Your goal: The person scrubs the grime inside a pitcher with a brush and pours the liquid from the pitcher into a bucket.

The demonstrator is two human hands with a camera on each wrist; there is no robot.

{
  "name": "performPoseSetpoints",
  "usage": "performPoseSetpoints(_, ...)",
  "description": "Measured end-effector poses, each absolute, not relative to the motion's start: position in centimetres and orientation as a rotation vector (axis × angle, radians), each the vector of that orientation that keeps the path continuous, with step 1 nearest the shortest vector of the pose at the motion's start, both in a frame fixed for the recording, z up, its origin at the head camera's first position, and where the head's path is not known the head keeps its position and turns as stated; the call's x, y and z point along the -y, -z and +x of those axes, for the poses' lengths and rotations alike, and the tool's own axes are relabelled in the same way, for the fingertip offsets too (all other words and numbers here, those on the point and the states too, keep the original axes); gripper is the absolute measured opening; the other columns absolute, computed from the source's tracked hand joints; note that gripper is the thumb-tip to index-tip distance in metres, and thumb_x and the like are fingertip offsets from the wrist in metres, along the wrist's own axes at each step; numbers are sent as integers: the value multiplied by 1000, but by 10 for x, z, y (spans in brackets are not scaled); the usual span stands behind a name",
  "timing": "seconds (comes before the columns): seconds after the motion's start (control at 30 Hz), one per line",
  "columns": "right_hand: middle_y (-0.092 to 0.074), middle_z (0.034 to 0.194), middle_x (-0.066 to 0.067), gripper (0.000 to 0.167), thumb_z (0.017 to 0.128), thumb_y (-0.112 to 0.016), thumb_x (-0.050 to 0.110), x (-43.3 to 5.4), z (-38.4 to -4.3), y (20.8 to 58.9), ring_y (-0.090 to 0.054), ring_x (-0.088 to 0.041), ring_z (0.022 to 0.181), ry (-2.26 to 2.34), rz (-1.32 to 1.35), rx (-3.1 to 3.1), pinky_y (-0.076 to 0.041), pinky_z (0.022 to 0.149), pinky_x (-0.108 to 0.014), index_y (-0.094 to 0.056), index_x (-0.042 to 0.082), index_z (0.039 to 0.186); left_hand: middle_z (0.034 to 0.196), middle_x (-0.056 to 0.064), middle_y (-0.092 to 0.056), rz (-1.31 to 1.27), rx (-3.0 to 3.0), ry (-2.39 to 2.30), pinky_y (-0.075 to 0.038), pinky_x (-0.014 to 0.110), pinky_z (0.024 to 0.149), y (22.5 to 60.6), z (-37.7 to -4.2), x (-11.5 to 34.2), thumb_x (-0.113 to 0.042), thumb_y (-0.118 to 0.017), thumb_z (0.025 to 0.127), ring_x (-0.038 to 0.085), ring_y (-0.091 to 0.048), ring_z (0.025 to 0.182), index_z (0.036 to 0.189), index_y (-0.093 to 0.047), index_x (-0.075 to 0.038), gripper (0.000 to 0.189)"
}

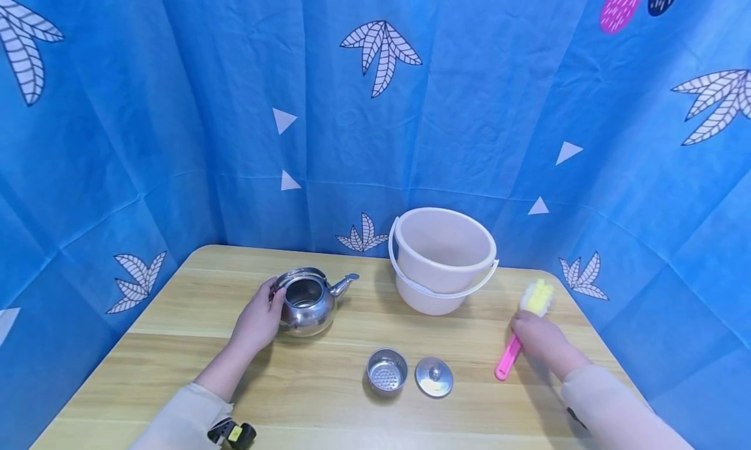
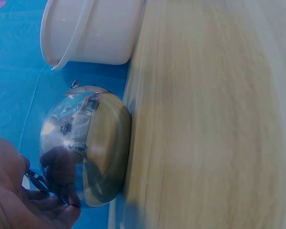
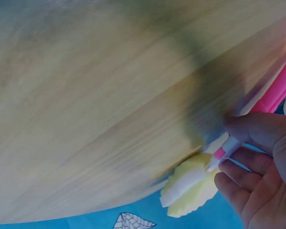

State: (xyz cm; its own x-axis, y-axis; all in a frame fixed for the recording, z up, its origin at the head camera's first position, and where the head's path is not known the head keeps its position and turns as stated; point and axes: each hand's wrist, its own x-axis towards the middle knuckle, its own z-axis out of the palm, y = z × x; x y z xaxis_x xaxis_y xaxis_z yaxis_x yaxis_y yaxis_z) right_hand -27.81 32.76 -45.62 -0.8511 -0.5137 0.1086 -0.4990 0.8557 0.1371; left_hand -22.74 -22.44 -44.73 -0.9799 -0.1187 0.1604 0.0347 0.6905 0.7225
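Observation:
My left hand [image 1: 261, 313] grips a shiny steel teapot [image 1: 311, 316] by its handle side. The pot stands lidless on the table, spout pointing right; in the left wrist view my fingertips touch its polished body [image 2: 86, 143]. Over at the right, my right hand [image 1: 536, 336] holds a sponge brush [image 1: 508, 359] with a pink handle and a yellow-and-white head. In the right wrist view, thumb and fingers lie around the brush's neck, with the sponge head [image 3: 190, 183] close to the tabletop. A perforated steel strainer cup [image 1: 387, 372] sits beside a round knobbed lid [image 1: 434, 377].
A white bucket [image 1: 440, 267] stands at the back of the wooden table [image 1: 193, 300], between the teapot and the brush, its handle hanging down in front. Blue patterned cloth [image 1: 364, 143] encloses the table behind and on both sides.

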Motion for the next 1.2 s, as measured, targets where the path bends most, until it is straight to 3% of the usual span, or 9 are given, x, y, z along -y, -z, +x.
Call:
performPoseSetpoints(0.2,-66,91,-13,19,73,-73,-9,-324,-279,461,-65,-36,91,267,848,2836,-58,78,-46,-67,5,86,152,34,-35,62,2707,1149,-26,60,115,446,-227,224,-29,-33,111,50,-33,140,152,-26,11,58)
performPoseSetpoints(0.6,-62,83,-9,20,68,-79,-4,-328,-282,473,-64,-29,81,384,899,2709,-59,69,-39,-65,7,77,151,34,-35,63,2707,1162,-26,61,115,447,-227,224,-28,-33,110,50,-33,140,151,-25,12,58)
performPoseSetpoints(0.9,-64,85,-9,20,71,-78,-4,-328,-280,472,-65,-31,86,360,918,2720,-58,76,-41,-65,10,76,152,33,-35,65,2704,1162,-26,60,115,448,-229,224,-28,-33,110,49,-32,140,152,-26,11,57)
performPoseSetpoints(1.2,-67,95,-15,17,76,-76,-4,-327,-279,468,-65,-39,99,252,846,2815,-57,84,-50,-68,6,88,153,33,-34,76,2706,1161,-26,61,115,446,-229,223,-29,-32,110,50,-32,140,152,-24,10,58)
